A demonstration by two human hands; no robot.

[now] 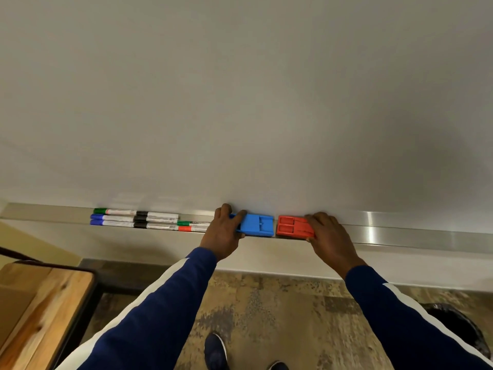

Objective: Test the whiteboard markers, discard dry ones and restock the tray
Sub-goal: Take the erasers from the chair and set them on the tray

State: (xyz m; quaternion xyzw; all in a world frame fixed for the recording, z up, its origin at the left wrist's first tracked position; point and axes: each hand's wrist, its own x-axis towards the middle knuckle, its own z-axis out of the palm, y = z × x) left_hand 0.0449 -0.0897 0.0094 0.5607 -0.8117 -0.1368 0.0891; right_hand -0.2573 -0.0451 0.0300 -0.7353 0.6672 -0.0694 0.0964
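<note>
So the whiteboard (pixel 240 89) is filling most of the view. It's blank and greyish-white, with a soft shadow falling over its right side. Its aluminium tray (pixel 400 236) is running along the bottom edge and catching a bright glare on the right. The markers (pixel 136 218) are lying capped in rows on the tray's left part, in green, blue, black and red, with the nearest ends just beside the left hand (pixel 222 236). That hand is gripping the left end of a blue eraser (pixel 257 225), fingers curling over the top and thumb tucking under the front edge. The right hand (pixel 329 236) is holding the right end of a red eraser (pixel 290 228) — fingers pressing together over it, thumb underneath. Both erasers are sitting on the tray, nearly touching each other. Lower down, a wooden table (pixel 40 303) is poking in at the left, a mottled brown floor (pixel 266 316) is showing between the sleeves, and a black-lined bin (pixel 453 327) is standing at the right.
</note>
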